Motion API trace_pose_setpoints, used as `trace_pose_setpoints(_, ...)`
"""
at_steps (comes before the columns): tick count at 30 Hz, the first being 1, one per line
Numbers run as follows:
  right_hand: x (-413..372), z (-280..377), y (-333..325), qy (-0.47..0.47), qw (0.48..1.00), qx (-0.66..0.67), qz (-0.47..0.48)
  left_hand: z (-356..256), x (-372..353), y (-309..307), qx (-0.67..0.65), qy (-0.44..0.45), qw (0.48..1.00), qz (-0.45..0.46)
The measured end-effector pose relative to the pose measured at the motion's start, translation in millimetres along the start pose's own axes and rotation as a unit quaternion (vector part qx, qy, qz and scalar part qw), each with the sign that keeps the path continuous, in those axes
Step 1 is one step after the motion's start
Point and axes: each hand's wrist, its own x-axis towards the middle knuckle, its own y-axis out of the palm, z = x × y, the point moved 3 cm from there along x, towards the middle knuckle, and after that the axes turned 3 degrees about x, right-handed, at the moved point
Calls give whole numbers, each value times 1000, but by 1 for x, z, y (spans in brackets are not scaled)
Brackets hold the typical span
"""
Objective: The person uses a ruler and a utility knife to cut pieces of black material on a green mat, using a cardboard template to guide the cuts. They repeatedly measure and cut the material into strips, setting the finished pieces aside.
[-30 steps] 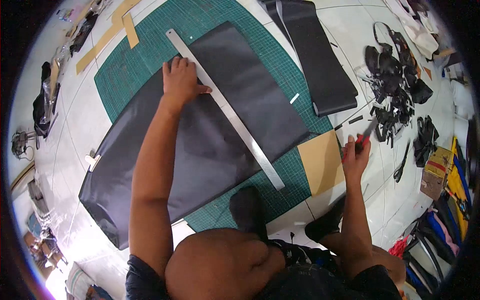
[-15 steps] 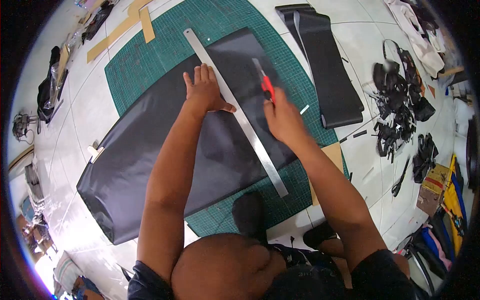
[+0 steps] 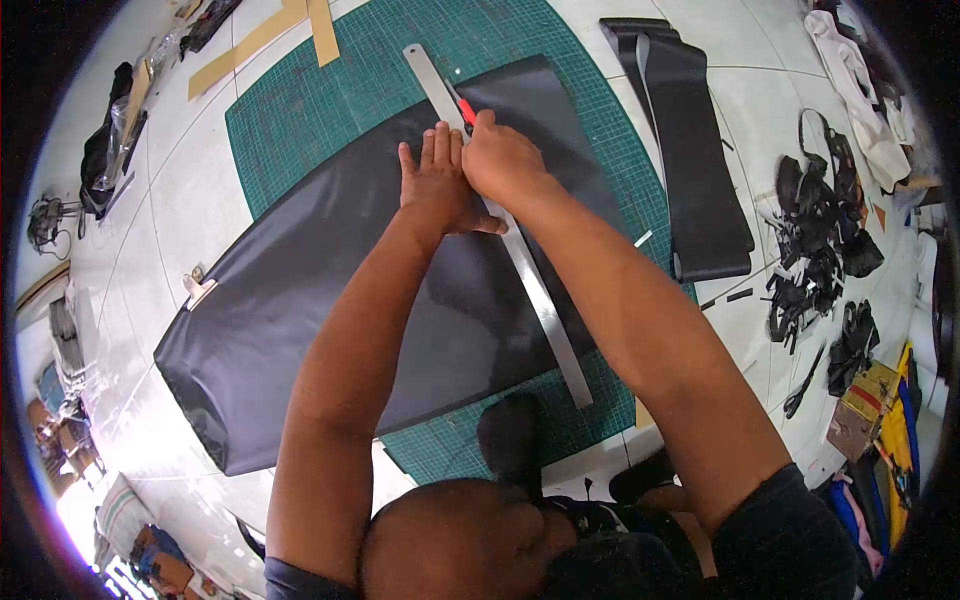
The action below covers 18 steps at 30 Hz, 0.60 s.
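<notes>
matte black sheet [image 3: 265, 300], steel ruler [image 3: 546, 305], red knife [image 3: 466, 110]

Both arms reached forward and almost straight, the forearms converging toward the hands. Left hand [image 3: 440, 185] lay flat, palm down, fingers together and extended, thumb splayed to the right. Right hand [image 3: 503, 160] was closed in a fist, knuckles up, pressed against the left fingers.

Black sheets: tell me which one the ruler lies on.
The wide sheet on the green mat, with the ruler across it; the narrow one lies off the mat, on the floor.
</notes>
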Motion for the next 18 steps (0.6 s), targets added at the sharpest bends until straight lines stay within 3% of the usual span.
trace_pose_setpoints(18, -12, -1, -8, 27, 998, 29, 58, 0, 5, -1, 33, 16, 999, 0)
